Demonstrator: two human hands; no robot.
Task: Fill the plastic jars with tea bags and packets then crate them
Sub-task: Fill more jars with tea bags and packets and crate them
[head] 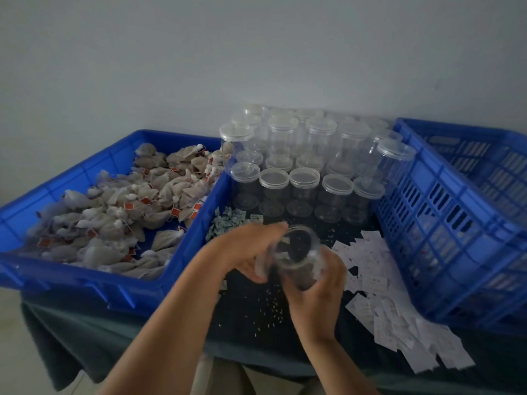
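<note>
Blue crates, clear jars, red-tagged tea bags.

I see one clear jar, lid off, tilted in my right hand near the middle, blurred. Clear lidded jars stand stacked in two tiers at the far middle. Tea bags with red tags fill the left tray. Small greenish packets lie before the stack and white packets spread right, beside the blue slotted crate

Right hand grips jar — left hand alongside.
</note>
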